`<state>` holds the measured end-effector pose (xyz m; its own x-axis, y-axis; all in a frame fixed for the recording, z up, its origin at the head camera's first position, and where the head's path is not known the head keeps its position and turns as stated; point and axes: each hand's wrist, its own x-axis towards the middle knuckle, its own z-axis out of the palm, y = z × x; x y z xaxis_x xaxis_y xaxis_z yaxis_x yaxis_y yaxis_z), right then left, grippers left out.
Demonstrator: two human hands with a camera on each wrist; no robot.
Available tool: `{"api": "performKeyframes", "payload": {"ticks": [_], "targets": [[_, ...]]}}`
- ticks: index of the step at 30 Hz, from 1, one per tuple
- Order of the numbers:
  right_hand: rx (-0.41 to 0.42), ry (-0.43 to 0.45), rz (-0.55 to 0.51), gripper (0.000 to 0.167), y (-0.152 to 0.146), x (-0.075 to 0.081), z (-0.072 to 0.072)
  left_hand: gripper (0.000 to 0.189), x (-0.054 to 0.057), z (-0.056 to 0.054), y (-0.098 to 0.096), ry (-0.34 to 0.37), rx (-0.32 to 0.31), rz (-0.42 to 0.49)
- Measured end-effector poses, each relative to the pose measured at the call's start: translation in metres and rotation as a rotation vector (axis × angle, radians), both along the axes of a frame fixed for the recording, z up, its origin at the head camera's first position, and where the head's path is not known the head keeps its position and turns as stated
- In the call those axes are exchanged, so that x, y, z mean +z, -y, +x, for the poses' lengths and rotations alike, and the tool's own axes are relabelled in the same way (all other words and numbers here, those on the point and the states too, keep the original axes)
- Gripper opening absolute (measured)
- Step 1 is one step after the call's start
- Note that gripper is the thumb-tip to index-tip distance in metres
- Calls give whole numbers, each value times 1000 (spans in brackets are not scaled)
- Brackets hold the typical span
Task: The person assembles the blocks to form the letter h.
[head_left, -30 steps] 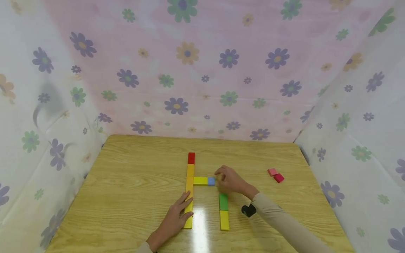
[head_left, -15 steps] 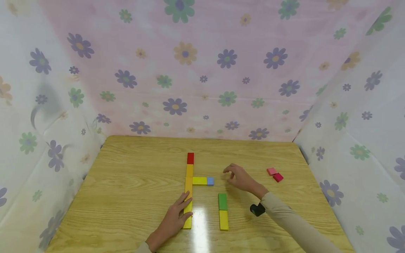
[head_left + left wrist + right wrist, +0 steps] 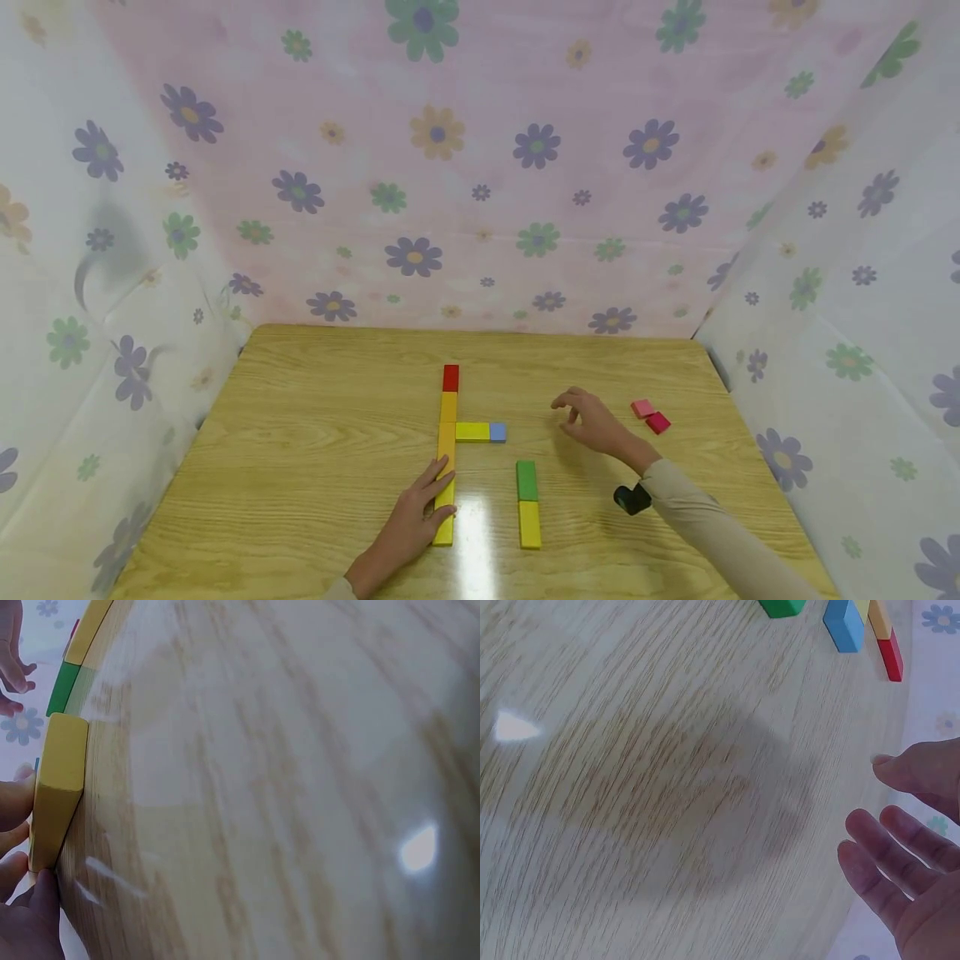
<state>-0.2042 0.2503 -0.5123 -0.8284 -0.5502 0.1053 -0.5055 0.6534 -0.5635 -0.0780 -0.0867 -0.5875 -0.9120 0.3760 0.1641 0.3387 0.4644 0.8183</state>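
My left hand (image 3: 408, 521) rests on the lower part of a straight column of blocks, its fingertips touching a yellow block (image 3: 61, 761). Farther up the column lie orange blocks (image 3: 447, 407), with a red block (image 3: 451, 378) at the far end. A yellow block (image 3: 472, 432) and a small blue block (image 3: 497, 432) branch off to the right, end to end. My right hand (image 3: 597, 423) hovers over the table right of the blue block, fingers loosely bent and holding nothing. Below it to the left, a green block (image 3: 527, 481) touches another yellow block (image 3: 529, 525).
A pink block (image 3: 642, 408) and a dark red block (image 3: 658, 422) lie together to the right of my right hand. The wooden table (image 3: 315, 442) meets a flowered cloth (image 3: 480, 150) at the back and sides. A black wrist device (image 3: 632, 500) sits below my right wrist.
My right hand has moved right, away from the blue block and toward the pink and dark red blocks. The left hand and the blocks have stayed put.
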Motion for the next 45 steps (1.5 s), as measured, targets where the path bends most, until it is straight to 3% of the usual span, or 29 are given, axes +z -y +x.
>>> {"api": "performKeyframes", "payload": {"ticks": [10,18,30,45], "targets": [[-62,-44,15,28,-24,1,0,52,1,0,0,2,-3,-11],[-108,6,36,29,-42,5,5,52,3,1,0,0,-9,-2],[-157,-49,45,29,-65,1,4,53,2,1,0,-4,-13,3],[-220,-58,70,30,-92,-6,-1,52,4,1,-1,6,-12,3]]}}
